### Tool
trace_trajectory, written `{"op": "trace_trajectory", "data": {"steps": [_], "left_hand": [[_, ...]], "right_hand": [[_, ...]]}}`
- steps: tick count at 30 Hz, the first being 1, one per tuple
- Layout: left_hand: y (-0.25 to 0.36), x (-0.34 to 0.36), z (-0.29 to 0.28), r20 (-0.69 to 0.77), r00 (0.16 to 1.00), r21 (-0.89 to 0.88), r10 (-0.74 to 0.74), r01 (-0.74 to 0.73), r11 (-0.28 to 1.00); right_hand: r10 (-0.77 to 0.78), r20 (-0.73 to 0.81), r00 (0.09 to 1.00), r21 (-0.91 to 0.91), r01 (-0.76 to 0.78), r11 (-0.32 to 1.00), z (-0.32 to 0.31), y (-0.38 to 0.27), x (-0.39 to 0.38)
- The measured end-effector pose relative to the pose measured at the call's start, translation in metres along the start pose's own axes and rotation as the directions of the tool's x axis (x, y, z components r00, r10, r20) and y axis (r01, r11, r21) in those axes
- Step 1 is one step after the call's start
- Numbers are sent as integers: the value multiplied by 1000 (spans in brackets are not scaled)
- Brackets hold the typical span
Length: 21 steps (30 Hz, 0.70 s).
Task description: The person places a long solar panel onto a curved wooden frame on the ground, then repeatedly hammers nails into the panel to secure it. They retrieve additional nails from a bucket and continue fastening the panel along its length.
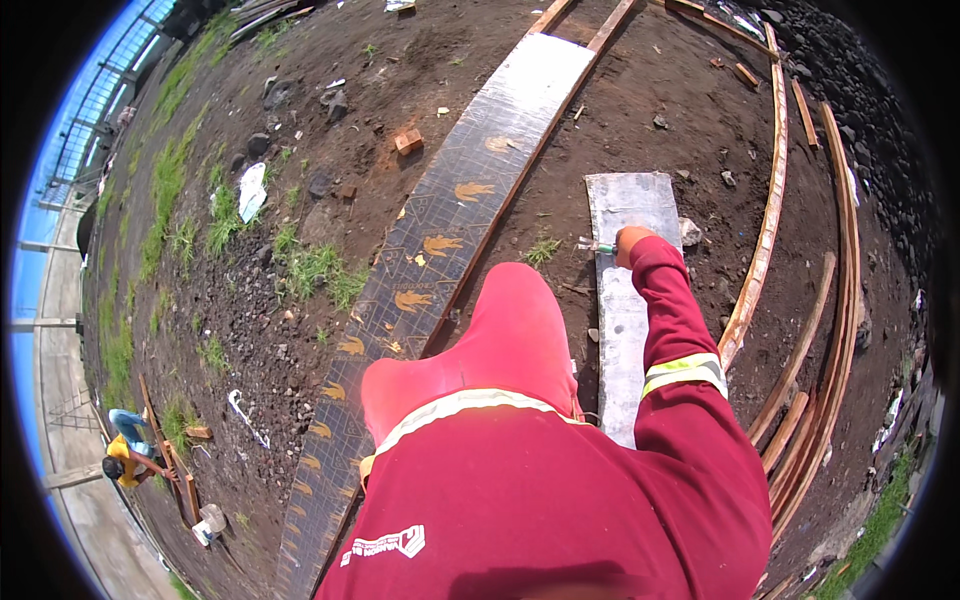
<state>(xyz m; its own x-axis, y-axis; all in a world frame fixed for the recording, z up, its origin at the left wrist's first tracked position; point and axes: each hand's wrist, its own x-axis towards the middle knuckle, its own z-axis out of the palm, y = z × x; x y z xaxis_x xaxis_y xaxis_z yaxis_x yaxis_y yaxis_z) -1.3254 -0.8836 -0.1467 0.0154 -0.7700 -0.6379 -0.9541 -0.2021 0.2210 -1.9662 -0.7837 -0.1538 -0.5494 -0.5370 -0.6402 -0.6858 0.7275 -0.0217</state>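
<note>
My right hand (630, 243) is closed around a small green-handled tool (605, 248) with a pale end that points left; its exact kind is too small to make out. Both are over a grey-white board (622, 300) lying on the dirt, and I cannot tell whether the tool touches it. My left hand is out of sight. A long dark panel (405, 270) printed with gold figures runs diagonally past my left side. White covers its far end (535, 70).
Long timbers (765, 220) and stacked lengths of wood (838, 320) lie to the right. A brick (408, 141), stones (258, 144) and grass tufts (315, 270) dot the dirt at left. Another person (132, 450) crouches by some wood at lower left.
</note>
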Motion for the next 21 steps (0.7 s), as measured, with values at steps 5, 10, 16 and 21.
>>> {"op": "trace_trajectory", "data": {"steps": [5, 10, 16, 21], "left_hand": [[-1, 0, 4, -43, 999, -10, -1, 1, 1000], [0, -3, 5, -80, 997, -2, -12, 12, 1000], [-8, -17, 7, -136, 991, -3, -16, 16, 1000], [-24, -42, 26, -226, 973, -9, 41, -44, 999]], "right_hand": [[-46, -68, 997, 77, 51, 996, 3, 13, -10], [-22, -79, 997, 165, 35, 986, 4, 24, -24], [-29, -62, 998, 181, 39, 983, 13, 27, -34], [-34, -94, 995, 153, 48, 987, 13, 28, -42]]}}
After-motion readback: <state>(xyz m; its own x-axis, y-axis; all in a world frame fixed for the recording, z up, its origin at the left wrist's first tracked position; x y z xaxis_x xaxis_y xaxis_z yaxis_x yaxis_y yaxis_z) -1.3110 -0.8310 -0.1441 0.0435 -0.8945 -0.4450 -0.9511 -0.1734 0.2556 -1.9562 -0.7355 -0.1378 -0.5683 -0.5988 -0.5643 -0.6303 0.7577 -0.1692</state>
